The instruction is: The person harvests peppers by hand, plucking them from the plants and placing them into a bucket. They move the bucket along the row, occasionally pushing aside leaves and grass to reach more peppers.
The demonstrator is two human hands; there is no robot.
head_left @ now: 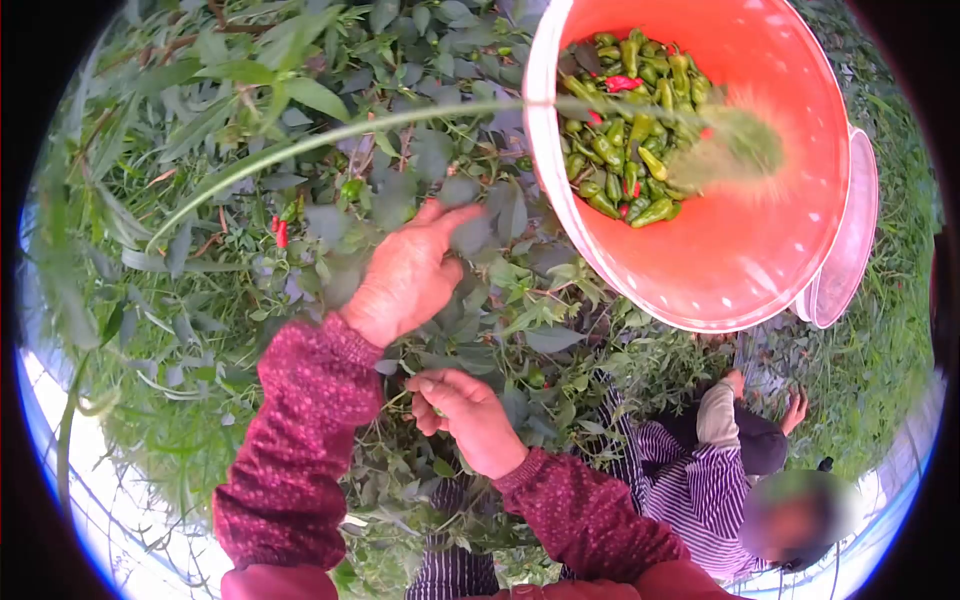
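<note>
My left hand point(410, 270) reaches into the leaves of the pepper plants point(550, 338), its thumb and index finger apart. Leaves partly hide the fingertips, and nothing shows between them. Below it, the fingers of my right hand point(465, 415) are pinched together beside a thin green stem point(397, 399). A bit of green shows at the fingers, too small to name. Small red peppers point(281, 234) hang among the leaves left of my left hand. To the upper right, a red bucket point(770, 250) with a pale rim holds many green peppers point(605, 150) and a few red ones.
A long, blurred grass stalk point(330, 138) with a fuzzy head arches across the view, over the bucket. Another bucket or basin point(848, 240) shows behind the red one. A person in a striped top point(700, 490) is low among the plants at the lower right.
</note>
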